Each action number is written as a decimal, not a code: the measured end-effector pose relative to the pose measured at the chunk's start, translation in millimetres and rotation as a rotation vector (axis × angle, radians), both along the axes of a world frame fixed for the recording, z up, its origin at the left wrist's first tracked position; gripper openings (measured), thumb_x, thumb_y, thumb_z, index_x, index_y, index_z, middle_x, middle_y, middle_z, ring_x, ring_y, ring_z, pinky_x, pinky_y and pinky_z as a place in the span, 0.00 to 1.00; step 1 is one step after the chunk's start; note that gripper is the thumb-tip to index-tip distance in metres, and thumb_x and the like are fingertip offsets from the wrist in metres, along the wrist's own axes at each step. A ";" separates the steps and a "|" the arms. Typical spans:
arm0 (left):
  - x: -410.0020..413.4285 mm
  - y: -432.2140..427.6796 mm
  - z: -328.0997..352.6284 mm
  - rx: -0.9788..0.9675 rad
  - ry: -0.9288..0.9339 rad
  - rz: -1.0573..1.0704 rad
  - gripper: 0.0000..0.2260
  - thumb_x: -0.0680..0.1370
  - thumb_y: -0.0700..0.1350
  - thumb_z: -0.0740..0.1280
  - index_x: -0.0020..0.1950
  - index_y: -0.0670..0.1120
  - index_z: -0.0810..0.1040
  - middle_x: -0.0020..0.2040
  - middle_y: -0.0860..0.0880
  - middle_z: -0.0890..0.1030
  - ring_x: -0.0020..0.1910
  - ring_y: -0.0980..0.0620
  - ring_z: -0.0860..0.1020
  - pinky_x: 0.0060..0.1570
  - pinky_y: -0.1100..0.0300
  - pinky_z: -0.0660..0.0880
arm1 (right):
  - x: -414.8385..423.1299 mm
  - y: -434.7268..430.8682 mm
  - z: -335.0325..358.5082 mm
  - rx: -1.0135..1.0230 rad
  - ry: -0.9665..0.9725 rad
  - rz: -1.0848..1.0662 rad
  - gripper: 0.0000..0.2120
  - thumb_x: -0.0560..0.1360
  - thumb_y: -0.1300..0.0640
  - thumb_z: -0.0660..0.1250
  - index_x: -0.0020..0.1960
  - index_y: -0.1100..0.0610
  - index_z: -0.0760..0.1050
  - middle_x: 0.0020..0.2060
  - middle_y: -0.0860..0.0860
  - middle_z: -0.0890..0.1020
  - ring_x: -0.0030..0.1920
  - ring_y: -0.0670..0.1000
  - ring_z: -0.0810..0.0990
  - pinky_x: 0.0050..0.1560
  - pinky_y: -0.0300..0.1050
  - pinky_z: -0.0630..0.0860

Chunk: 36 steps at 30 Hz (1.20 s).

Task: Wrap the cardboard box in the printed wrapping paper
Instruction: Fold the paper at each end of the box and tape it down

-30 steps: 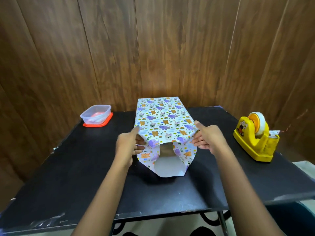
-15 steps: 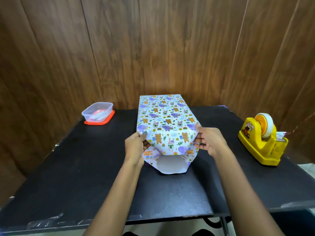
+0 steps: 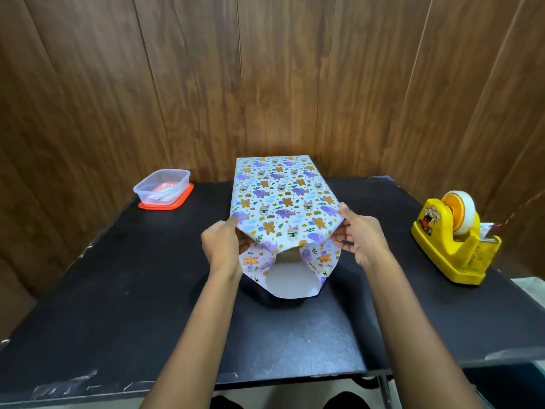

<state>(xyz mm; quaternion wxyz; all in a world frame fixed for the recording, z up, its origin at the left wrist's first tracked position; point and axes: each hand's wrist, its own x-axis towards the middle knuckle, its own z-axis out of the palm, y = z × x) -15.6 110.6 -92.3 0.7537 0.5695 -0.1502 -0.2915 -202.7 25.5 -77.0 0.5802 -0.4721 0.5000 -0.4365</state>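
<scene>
Lower centre: bare bench (image 3: 147,305). Just above it, the white bottom flap (image 3: 290,283) lay flat, not yet folded up. Mid-frame: left hand (image 3: 222,246) and right hand (image 3: 361,236) each pinched a near corner of the printed wrapping paper (image 3: 283,199), thumbs on top, fingers (image 3: 345,231) tucked under. The cardboard box (image 3: 287,256) sat inside the paper at centre, a brown sliver showing at the open near end. Step judged: closing the near end. Next calls for creasing the top flap down, raising the bottom flap, then tape. Right of frame: yellow tape dispenser (image 3: 454,246) held a tape roll (image 3: 460,208). Upper left: clear tub (image 3: 163,185) on a red lid (image 3: 168,205), pale contents, unidentifiable.
</scene>
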 end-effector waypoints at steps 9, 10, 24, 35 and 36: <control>-3.0 -5.6 -15.0 -0.159 0.078 0.011 0.12 0.77 0.39 0.65 0.34 0.41 0.73 0.34 0.47 0.78 0.32 0.53 0.77 0.31 0.64 0.75 | 4.0 -0.1 -16.5 -0.037 -0.214 -0.049 0.12 0.78 0.57 0.63 0.38 0.60 0.76 0.36 0.55 0.80 0.35 0.50 0.77 0.40 0.42 0.75; -3.9 -5.4 -16.7 -0.174 0.071 0.008 0.12 0.78 0.39 0.65 0.34 0.41 0.73 0.34 0.47 0.79 0.32 0.54 0.77 0.32 0.64 0.75 | 3.7 -0.5 -18.0 -0.037 -0.226 -0.041 0.12 0.78 0.56 0.63 0.39 0.60 0.76 0.36 0.55 0.80 0.36 0.50 0.77 0.40 0.42 0.75; -14.2 -3.7 -36.1 -0.188 0.008 -0.156 0.08 0.74 0.30 0.67 0.45 0.43 0.79 0.37 0.52 0.84 0.36 0.55 0.82 0.39 0.62 0.80 | -6.8 -7.0 -26.0 -0.167 0.008 0.126 0.03 0.73 0.65 0.69 0.41 0.62 0.78 0.32 0.49 0.83 0.28 0.42 0.80 0.31 0.35 0.74; -14.1 -10.6 -54.5 0.062 -0.193 -0.152 0.06 0.75 0.33 0.67 0.39 0.42 0.78 0.40 0.44 0.82 0.38 0.46 0.82 0.40 0.58 0.81 | 11.9 -6.7 -52.0 -0.151 0.118 0.047 0.07 0.69 0.66 0.73 0.37 0.68 0.78 0.34 0.56 0.81 0.28 0.51 0.75 0.39 0.49 0.75; -12.5 -12.5 -57.9 0.098 -0.236 -0.138 0.07 0.75 0.33 0.67 0.39 0.43 0.79 0.40 0.44 0.83 0.41 0.45 0.82 0.44 0.55 0.80 | 15.9 -5.5 -54.9 -0.136 0.133 0.029 0.08 0.69 0.66 0.73 0.34 0.66 0.77 0.33 0.57 0.80 0.28 0.51 0.74 0.39 0.51 0.75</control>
